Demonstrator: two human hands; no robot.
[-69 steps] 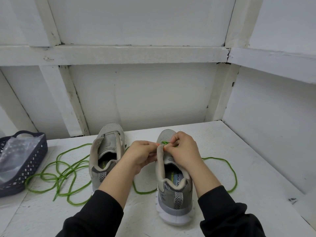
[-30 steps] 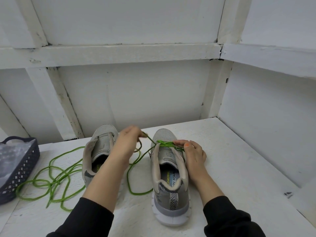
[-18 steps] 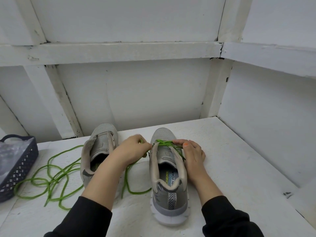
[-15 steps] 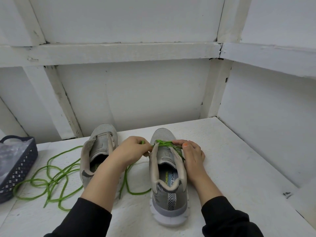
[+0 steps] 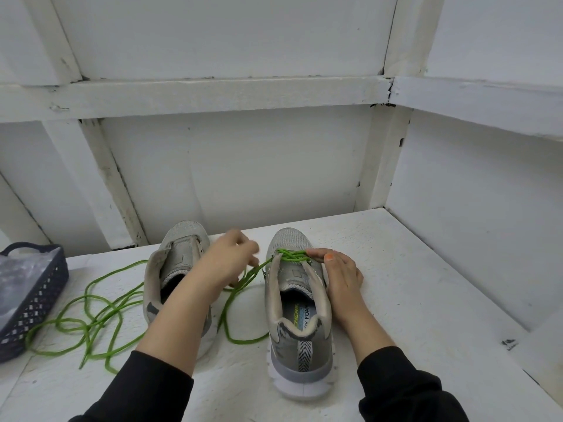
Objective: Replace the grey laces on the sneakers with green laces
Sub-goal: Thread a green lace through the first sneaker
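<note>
Since half a second ago the left hand (image 5: 227,263) has drawn away from the foremost eyelets of the grey mesh sneaker with a white sole (image 5: 300,330). It is motion-blurred, with its fingers curled about a taut strand of the bright green round lace (image 5: 289,255). Beside it, the right hand (image 5: 339,274) lies flat along that sneaker's outer side, straight fingertips pressing the lace crossings. An unlaced grey sneaker (image 5: 179,263) stands alongside on the white painted tabletop (image 5: 411,284). Another green lace (image 5: 91,315) lies tangled between it and a dark blue perforated plastic basket (image 5: 36,303).
</note>
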